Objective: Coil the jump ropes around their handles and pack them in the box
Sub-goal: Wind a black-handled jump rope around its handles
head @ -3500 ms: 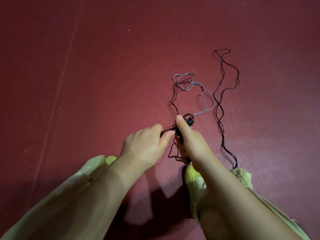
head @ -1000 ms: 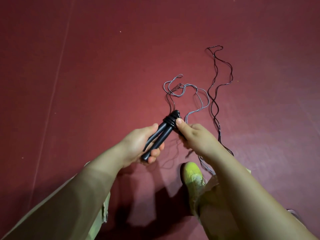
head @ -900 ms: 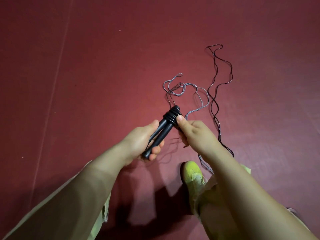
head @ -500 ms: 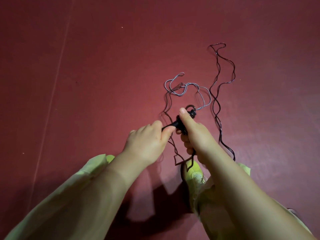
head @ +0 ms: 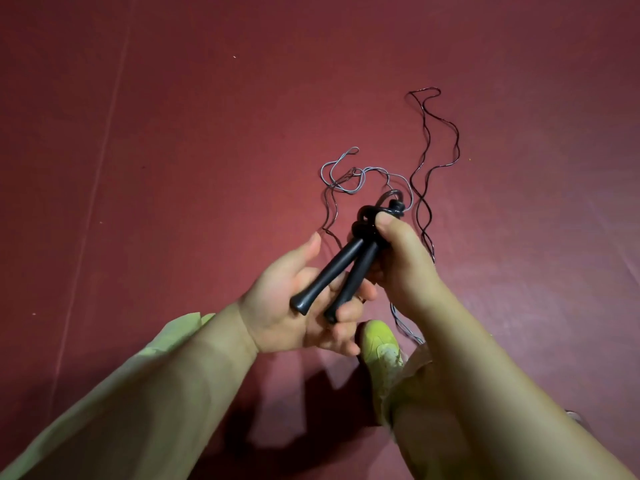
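**Two black handles held together, rope trailing on the red floor**

At the far left of the frame a pale seam line (head: 100, 161) runs down the dark red floor (head: 207, 116). A light green sleeve (head: 121, 403) comes up from the lower left corner to the left hand (head: 298, 306), which sits just left of centre, palm up. Its fingers curl under the lower ends of the two black handles (head: 341, 271), cradling them, with the thumb pointing up and free of them.

The handles slant from the palm up toward the centre of the frame, spread apart at the bottom and meeting at the top, where several turns of black rope (head: 367, 220) are wound around them. The right hand (head: 401, 258) grasps that wound upper end, thumb pressed on the coils, fingers closed around the far side.

Above and right of the hands, the loose rope (head: 424, 161) lies in wavy loops on the floor, reaching toward the upper right. A greyer stretch (head: 343, 168) lies tangled just above centre.

Below the hands, a yellow-green shoe (head: 381, 344) points up, with the right forearm crossing the lower right corner.
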A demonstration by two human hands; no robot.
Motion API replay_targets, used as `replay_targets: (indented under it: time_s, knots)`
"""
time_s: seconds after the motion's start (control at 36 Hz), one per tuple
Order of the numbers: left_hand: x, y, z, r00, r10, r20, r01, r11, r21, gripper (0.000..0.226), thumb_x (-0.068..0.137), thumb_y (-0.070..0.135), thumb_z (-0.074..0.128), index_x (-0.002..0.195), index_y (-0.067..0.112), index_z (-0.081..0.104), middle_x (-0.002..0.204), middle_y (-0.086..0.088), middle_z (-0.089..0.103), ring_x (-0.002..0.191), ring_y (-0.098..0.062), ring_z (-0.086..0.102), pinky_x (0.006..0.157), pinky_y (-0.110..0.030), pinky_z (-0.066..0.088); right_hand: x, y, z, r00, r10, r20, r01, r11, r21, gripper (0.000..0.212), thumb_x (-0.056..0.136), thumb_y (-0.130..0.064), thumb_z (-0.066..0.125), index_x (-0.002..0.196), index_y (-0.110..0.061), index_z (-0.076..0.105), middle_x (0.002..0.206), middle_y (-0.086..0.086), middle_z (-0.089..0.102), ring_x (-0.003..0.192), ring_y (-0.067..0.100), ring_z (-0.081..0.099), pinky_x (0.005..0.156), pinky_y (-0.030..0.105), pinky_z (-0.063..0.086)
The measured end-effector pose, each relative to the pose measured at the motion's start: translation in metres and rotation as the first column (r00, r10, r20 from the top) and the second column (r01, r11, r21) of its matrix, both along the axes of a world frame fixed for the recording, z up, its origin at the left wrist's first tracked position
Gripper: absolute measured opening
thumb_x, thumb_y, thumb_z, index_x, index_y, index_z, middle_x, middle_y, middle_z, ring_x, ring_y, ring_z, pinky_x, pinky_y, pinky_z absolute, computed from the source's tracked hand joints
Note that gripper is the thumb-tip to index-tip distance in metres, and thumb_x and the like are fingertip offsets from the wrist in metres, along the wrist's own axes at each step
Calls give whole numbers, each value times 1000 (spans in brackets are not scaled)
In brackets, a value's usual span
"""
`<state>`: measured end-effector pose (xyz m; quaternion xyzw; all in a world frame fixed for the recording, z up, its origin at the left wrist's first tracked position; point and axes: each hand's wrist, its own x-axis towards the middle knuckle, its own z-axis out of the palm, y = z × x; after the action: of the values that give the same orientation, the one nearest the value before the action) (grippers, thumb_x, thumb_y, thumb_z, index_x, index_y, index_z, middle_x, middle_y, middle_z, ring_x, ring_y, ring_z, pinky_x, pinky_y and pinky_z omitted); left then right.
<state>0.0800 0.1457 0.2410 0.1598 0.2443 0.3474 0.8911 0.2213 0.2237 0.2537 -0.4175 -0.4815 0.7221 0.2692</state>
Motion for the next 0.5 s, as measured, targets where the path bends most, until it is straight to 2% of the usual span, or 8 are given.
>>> replay_targets:
  time_s: [0.06,0.11,0.14,0.19,0.28,0.36,0.44,0.5]
  knots:
    - [0,1,2,999,25,-25,-26,999,-34,70,79,70,32,85,10,68,61,-1,51,50,-17,50,64,-32,51,3,3,0,995,94,18,-94,995,13,46,62,-57,57,75,-13,56,58,1,44,46,12,39,47,25,31]
    - [-2,3,4,995,33,-93,-37,998,-48,66,82,68,31,81,11,64,59,0,48,48,-16,48,62,-31,47,7,6,-1,979,192,62,-196,979,61,58,76,-61,47,85,-4,52,56,4,45,49,16,39,49,29,31]
    - [-4,4,6,989,32,-142,-41,998,-56,64,83,67,30,80,11,62,59,0,47,47,-16,47,61,-30,46,9,8,-1,971,219,94,-227,971,76,62,77,-64,44,86,-3,54,56,3,47,50,18,40,50,31,31]
    - [-5,5,7,970,27,-242,-47,996,-77,62,80,64,30,80,10,59,58,-1,46,47,-16,44,59,-30,44,13,9,-2,953,244,179,-259,963,70,64,78,-69,43,79,-6,57,55,2,50,50,19,42,52,32,32]
    - [-3,6,6,928,13,-372,-51,994,-94,58,79,62,31,81,9,55,56,-1,46,46,-16,43,58,-30,41,15,8,0,909,272,317,-310,948,77,64,90,-66,37,65,-11,55,50,-1,50,45,15,44,47,26,35]
    - [1,5,5,886,14,-463,-69,992,-103,57,91,57,27,80,9,55,55,-1,46,45,-16,41,58,-30,38,15,6,3,898,266,350,-313,946,84,60,95,-53,31,63,-6,51,49,1,47,41,15,44,43,22,37]
    - [5,5,5,858,21,-513,-83,992,-100,58,95,56,23,78,11,54,54,0,46,44,-14,40,56,-29,36,16,7,1,877,264,401,-320,944,80,63,91,-58,30,62,-7,52,50,3,50,45,18,52,52,28,41]
    - [7,6,4,823,31,-568,-99,991,-89,58,97,55,22,77,11,54,53,0,47,43,-14,40,55,-28,35,18,7,-1,849,256,462,-325,943,74,64,96,-56,29,61,-9,54,49,2,55,50,19,59,61,34,44]
